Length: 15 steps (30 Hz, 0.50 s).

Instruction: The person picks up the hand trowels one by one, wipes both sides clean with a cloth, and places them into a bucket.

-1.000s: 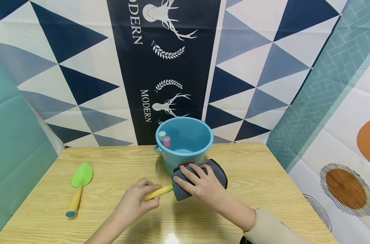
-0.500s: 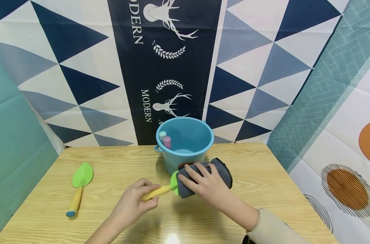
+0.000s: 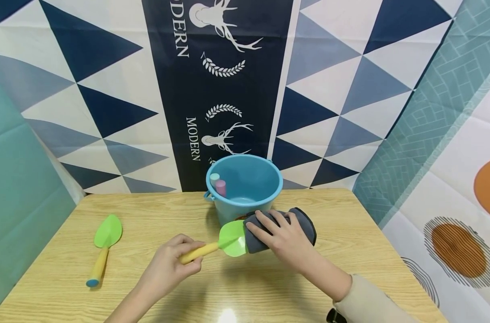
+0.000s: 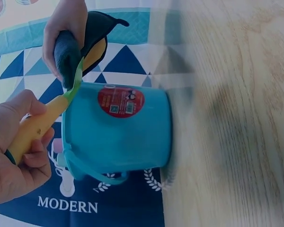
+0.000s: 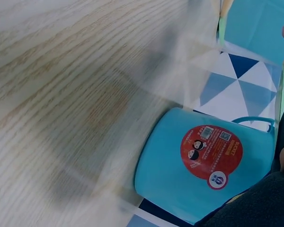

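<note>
My left hand [image 3: 169, 264] grips the yellow handle of a toy shovel [image 3: 232, 238]. Its green blade points right, with the far end covered by a dark grey cloth [image 3: 305, 226] with black edging. My right hand [image 3: 284, 237] holds this folded cloth from above, fingers curled over it. In the left wrist view, a yellowish inner side of the cloth [image 4: 95, 54] shows beside the blade. Shovel and cloth are held above the table, in front of the blue bucket [image 3: 255, 204]. In the right wrist view the cloth [image 5: 255, 203] appears only at the lower right corner.
A second green-bladed toy shovel [image 3: 103, 251] with a yellow handle lies on the wooden table [image 3: 148, 215] at the left. Two cylindrical ends, pale green [image 3: 214, 178] and purple [image 3: 220, 187], show inside the bucket. Patterned wall coverings stand behind and on both sides.
The right hand and cloth have slid to the right along the shovel, uncovering more of the green blade. The left hand has shifted slightly left with the handle.
</note>
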Tool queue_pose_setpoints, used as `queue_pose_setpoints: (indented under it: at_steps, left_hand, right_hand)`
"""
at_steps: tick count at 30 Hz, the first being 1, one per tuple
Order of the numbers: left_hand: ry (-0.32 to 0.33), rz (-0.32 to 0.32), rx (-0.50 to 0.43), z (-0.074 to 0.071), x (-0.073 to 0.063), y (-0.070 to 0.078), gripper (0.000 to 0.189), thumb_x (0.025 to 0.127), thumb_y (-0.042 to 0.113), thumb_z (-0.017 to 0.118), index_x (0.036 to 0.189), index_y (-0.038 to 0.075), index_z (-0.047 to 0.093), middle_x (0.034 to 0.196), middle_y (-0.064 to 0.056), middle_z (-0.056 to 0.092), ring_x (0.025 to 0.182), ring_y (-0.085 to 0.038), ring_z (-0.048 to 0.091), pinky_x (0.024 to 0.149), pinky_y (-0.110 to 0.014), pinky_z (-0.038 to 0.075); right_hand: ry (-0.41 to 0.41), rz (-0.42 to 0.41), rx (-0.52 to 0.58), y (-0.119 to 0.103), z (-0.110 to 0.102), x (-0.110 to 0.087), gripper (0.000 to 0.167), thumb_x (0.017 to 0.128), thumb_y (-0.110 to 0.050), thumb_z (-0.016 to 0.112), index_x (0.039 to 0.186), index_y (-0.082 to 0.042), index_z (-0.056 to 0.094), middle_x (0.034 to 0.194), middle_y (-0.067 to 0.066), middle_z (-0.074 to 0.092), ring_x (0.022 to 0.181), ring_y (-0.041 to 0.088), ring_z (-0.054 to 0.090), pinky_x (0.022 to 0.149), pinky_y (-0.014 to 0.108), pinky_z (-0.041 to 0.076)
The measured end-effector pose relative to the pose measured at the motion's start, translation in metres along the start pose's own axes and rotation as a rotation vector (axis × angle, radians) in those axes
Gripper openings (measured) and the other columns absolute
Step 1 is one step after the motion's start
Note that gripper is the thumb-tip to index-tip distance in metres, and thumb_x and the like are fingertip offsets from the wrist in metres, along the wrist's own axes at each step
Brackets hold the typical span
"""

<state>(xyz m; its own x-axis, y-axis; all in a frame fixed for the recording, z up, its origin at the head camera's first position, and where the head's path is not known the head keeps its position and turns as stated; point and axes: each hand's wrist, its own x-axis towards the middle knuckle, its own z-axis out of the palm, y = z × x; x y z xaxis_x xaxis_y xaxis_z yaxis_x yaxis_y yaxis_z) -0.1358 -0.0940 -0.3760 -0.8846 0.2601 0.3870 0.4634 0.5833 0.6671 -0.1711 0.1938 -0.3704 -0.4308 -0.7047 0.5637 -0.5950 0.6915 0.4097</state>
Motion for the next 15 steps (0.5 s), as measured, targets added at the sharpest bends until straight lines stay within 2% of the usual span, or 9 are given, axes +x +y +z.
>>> queue_pose_setpoints:
  at_steps: [4,6,11,15]
  left_hand:
    - [0.008,-0.007,0.022,-0.001,0.001,0.001,0.025,0.072,0.003,0.071,0.097,0.008,0.074,0.085,0.004,0.061,0.067,-0.001,0.049,0.056,-0.017,0.047]
    - [0.014,-0.024,0.034,-0.001,0.002,0.001,0.025,0.072,0.004,0.071,0.096,0.009,0.074,0.085,0.004,0.061,0.067,-0.001,0.049,0.056,-0.017,0.046]
    - [-0.004,-0.081,0.045,0.002,0.006,0.007,0.025,0.072,0.006,0.071,0.096,0.012,0.074,0.084,0.005,0.061,0.066,-0.002,0.049,0.056,-0.017,0.045]
    - [-0.037,-0.079,0.033,0.004,0.008,0.013,0.024,0.073,0.008,0.07,0.097,0.012,0.074,0.084,0.005,0.061,0.067,-0.002,0.05,0.057,-0.017,0.046]
  right_hand:
    - [0.059,0.022,0.045,-0.003,0.001,0.002,0.049,0.081,-0.007,0.061,0.126,-0.024,0.058,0.123,0.005,0.06,0.102,0.028,0.059,0.07,0.047,0.049]
    - [0.097,0.012,0.056,-0.006,0.0,0.005,0.044,0.087,-0.009,0.053,0.127,-0.025,0.057,0.124,0.005,0.061,0.101,0.028,0.06,0.07,0.045,0.049]
    - [0.169,-0.041,-0.01,-0.017,-0.001,0.013,0.04,0.102,-0.012,0.03,0.129,-0.027,0.055,0.124,0.003,0.061,0.098,0.025,0.061,0.07,0.041,0.049]
    - [0.187,-0.053,-0.056,-0.022,0.0,0.016,0.044,0.103,-0.01,0.025,0.127,-0.027,0.057,0.122,0.002,0.062,0.099,0.025,0.061,0.07,0.042,0.05]
